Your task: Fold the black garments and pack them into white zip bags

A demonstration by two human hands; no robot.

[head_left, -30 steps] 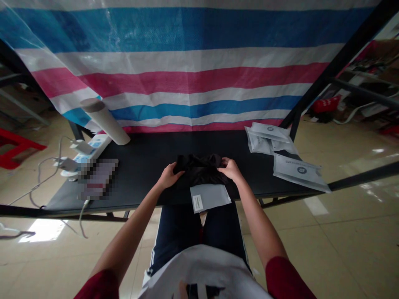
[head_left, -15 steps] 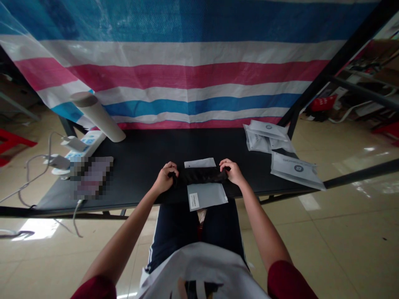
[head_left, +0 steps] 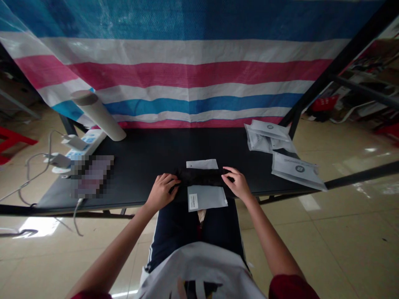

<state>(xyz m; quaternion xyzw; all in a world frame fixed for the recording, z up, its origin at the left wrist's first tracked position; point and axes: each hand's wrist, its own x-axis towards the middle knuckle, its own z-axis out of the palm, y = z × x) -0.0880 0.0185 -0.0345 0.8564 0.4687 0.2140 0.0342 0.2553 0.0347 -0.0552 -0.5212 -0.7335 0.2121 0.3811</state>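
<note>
A black folded garment (head_left: 201,177) lies as a narrow strip near the front edge of the black table (head_left: 162,151). My left hand (head_left: 162,192) pinches its left end with curled fingers. My right hand (head_left: 237,182) grips its right end, fingers bent over the cloth. A grey flat pouch with a white label (head_left: 207,197) lies just in front of the garment, partly over the table's edge. A small white card (head_left: 202,164) lies right behind the garment.
Several grey printed pouches (head_left: 280,153) lie at the table's right end. A cardboard tube (head_left: 98,115) leans at the back left beside a white power strip with plugs (head_left: 79,147). A striped tarp (head_left: 187,74) hangs behind. A black frame post (head_left: 327,79) rises on the right.
The bunched garment was lifted off the white card and folded towards me into a narrow strip. Both hands have slid nearer to the table's front edge, still on its ends.
</note>
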